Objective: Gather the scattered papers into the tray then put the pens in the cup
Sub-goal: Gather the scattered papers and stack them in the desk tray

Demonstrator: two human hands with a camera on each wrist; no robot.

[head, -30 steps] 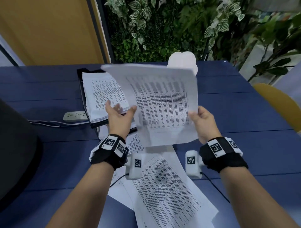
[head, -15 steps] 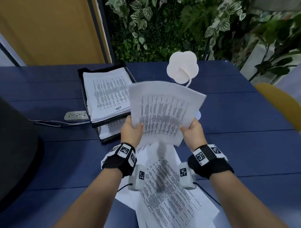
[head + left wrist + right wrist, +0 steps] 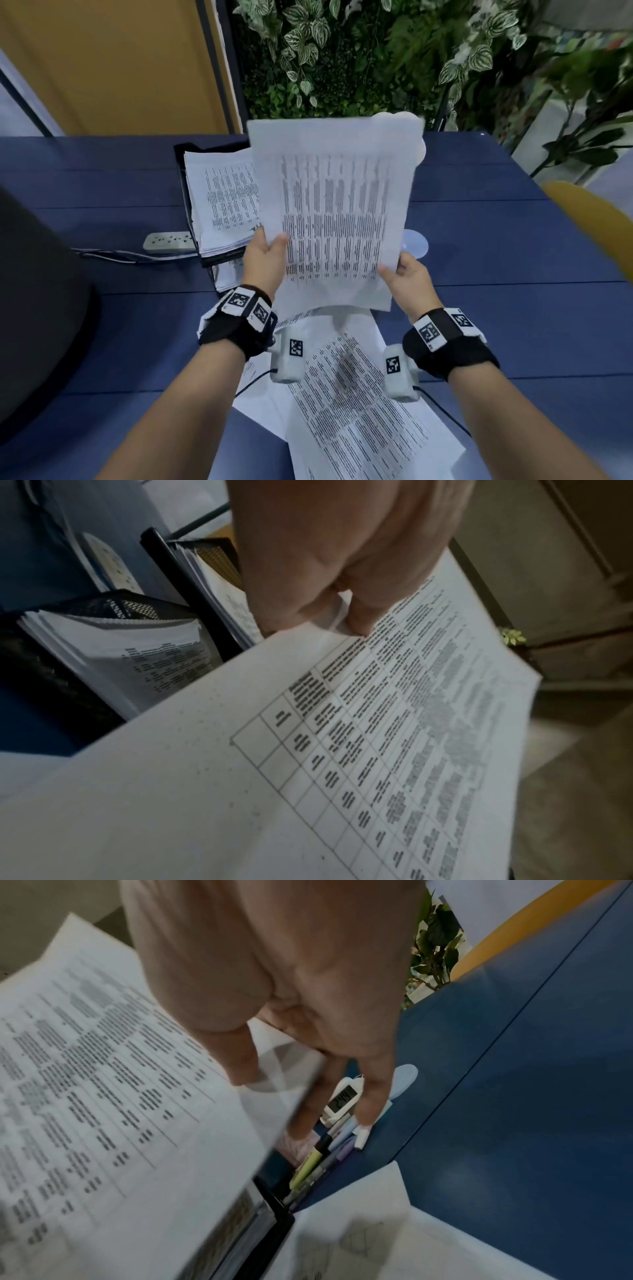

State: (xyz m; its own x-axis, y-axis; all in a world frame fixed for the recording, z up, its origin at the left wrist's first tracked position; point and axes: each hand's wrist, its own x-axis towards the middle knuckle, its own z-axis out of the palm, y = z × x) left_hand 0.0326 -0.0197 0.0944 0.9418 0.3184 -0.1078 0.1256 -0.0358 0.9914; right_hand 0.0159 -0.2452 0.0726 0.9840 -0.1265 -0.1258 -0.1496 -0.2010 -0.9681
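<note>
Both hands lift a printed sheet [image 3: 335, 219] over the blue bench [image 3: 496, 308], w/ the paper tray [image 3: 180, 161] lying up and to the left of it in the head view. Left hand [image 3: 263, 260] pinches the sheet's lower-left edge, thumb on top; right hand [image 3: 409, 277] pinches the lower-right corner. The sheet's long axis runs toward the top of the frame, approx. parallel to the stack already in the tray. The left hand is nearer the tray, just beside its near corner. More loose papers [image 3: 359, 411] lie on the bench at bottom centre. Pens [image 3: 310, 1164] show in the right wrist view, centre frame; no cup can be made out.
</note>
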